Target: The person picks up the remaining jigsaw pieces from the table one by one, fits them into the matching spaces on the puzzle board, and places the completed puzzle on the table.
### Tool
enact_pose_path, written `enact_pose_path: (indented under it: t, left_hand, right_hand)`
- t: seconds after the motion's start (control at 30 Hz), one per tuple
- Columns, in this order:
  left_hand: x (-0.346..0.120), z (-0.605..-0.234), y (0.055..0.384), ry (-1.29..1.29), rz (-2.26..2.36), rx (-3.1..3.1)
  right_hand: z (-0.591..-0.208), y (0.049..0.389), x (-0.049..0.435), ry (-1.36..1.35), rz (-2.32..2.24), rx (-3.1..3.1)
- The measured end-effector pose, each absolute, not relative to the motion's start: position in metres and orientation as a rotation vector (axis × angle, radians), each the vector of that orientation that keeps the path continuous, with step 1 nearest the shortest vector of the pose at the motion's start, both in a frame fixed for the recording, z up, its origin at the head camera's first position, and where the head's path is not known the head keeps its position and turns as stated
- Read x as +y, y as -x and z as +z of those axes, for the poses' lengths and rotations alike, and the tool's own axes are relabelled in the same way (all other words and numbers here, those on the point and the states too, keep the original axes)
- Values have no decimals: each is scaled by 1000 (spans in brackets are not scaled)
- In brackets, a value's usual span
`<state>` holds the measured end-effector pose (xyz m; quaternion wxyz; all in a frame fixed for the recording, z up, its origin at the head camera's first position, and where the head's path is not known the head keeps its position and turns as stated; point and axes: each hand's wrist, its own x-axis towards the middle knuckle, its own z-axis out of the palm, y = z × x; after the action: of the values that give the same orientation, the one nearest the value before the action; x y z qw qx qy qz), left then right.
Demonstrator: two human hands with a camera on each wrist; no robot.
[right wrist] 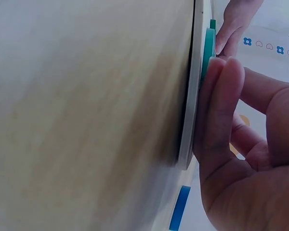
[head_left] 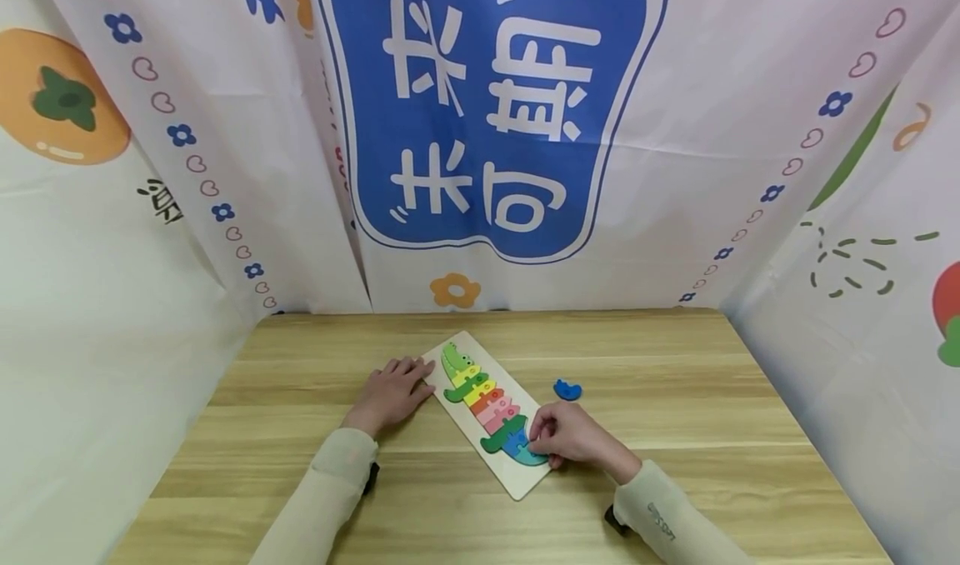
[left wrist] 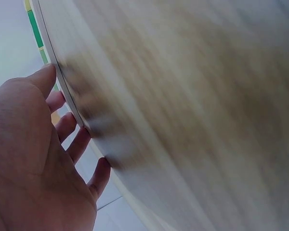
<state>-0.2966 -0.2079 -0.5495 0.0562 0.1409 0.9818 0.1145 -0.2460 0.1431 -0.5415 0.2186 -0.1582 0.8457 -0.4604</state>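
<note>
A pale wooden board (head_left: 517, 483) with a crocodile jigsaw puzzle (head_left: 495, 407) lies at a slant on the table. Its pieces run from a green head through yellow, red and pink to a blue tail. My left hand (head_left: 393, 392) rests palm down at the board's upper left, fingertips by its edge. In the left wrist view those fingers (left wrist: 100, 175) are spread, touching the surface. Over the tail end, my right hand (head_left: 568, 433) pinches a puzzle piece with bent fingers and thumb, which partly hide it. The right wrist view shows a teal piece (right wrist: 208, 53) by the fingertips.
A loose dark blue puzzle piece (head_left: 567, 391) lies on the table right of the board, just beyond my right hand. The wood-grain table (head_left: 675, 382) is bounded by printed white cloth (head_left: 660, 215) at the back and both sides.
</note>
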Motion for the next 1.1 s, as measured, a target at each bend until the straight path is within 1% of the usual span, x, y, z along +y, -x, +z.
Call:
enact_pose_path:
  t: [0.47, 0.83, 1.1]
  left_hand:
    - [-208, -550, 294, -438, 337, 2992]
    - [-208, -551, 295, -434, 353, 2992]
    - [-208, -550, 295, -426, 362, 2989]
  right_hand:
    - [-537, 253, 155, 459, -1327, 2301]
    - [-530, 278, 181, 416, -1345, 2649]
    - [-533, 289, 194, 310, -1161, 2832]
